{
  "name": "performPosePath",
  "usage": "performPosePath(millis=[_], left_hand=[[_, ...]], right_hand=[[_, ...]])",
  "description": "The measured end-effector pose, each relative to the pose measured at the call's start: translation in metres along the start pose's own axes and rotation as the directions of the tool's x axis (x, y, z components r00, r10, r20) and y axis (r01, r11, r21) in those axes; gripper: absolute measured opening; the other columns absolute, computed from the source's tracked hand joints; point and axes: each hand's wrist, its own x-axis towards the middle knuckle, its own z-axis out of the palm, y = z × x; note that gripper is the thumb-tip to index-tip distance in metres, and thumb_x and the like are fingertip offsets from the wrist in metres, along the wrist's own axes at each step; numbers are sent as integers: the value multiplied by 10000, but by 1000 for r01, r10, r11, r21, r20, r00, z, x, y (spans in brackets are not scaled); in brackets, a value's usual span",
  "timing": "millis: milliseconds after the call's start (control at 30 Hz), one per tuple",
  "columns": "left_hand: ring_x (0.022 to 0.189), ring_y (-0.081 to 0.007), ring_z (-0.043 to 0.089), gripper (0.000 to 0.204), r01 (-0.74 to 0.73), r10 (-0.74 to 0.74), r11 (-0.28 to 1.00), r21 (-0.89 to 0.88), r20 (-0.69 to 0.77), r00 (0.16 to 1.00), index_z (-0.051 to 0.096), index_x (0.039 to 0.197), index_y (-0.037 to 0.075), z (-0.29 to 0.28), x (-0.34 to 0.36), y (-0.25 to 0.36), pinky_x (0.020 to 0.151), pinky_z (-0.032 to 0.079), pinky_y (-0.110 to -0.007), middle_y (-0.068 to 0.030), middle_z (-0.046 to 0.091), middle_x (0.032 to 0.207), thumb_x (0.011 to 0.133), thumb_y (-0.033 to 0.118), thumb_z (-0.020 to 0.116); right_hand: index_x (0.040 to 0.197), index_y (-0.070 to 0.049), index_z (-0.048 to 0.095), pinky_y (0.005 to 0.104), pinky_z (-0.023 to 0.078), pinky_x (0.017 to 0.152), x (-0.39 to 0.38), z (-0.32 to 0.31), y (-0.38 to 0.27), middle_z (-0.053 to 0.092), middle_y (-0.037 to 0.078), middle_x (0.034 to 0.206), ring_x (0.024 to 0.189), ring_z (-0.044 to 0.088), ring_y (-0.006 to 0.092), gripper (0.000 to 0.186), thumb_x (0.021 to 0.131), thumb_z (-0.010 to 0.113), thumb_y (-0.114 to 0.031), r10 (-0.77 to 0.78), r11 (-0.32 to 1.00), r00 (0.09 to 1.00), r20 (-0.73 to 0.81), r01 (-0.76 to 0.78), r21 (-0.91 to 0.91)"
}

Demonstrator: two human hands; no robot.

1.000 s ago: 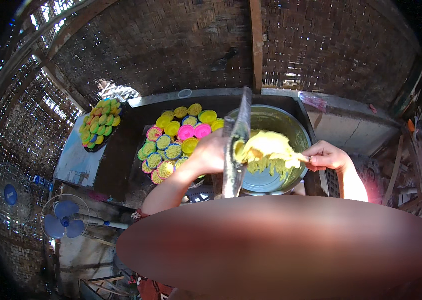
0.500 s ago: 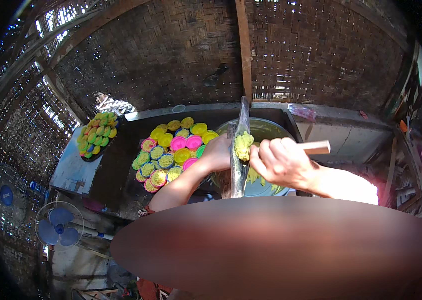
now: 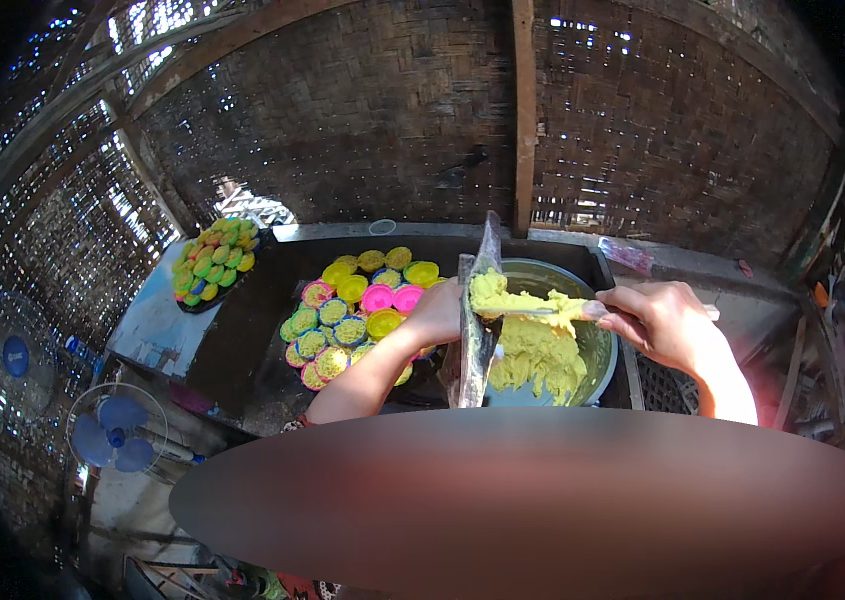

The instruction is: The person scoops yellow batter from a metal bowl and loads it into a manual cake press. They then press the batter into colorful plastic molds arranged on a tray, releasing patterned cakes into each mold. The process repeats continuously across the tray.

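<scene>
yellow paste [image 3: 540, 362] lies heaped in a metal basin [image 3: 604, 345] at the right of the table [image 3: 228, 355], and more of it coats the blade of a tool [image 3: 543, 312] that reaches left to a glossy, dark-looking plastic bag [image 3: 476, 368] standing upright over the basin's left side. the right hand [image 3: 668, 320] is curled round the tool's handle, whose end pokes out to the right; the left hand [image 3: 440, 312] is against the bag's left side, its fingers hidden, so i cannot tell how they close. the step in hand looks like loading paste into the bag, which calls for a steady opening and a firm wipe of the blade. left of the bag sit small coloured cups [image 3: 350, 331], many with yellow filling, some bare; farther left is a pile of green and yellow pieces [image 3: 215, 255]. half a second ago the right hand was close against the bag with a small lump at the opening; now it is farther right and the coated blade shows.
</scene>
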Motion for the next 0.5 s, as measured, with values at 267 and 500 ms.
performPosePath(millis=[267,500], left_hand=[[973,-351,530,460,88,-85,987,136,-24,996,623,1024,140,12,-3,14,835,429,-395,-175,536,1092,674,438,615],[981,-347,531,480,147,-147,986,80,0,989,622,1021,125,13,6,18,845,421,-390,-172,548,1078,672,454,615]], right_hand=[[767,-91,558,436,420,511,27,-3,-6,564,122,608,595,568,332,302,841,501,-378,89,989,975,203,-63,-130],[756,-70,555,363,427,510,45,39,-24,559,61,658,592,565,231,155,719,588,-217,-245,951,963,-110,216,-220]])
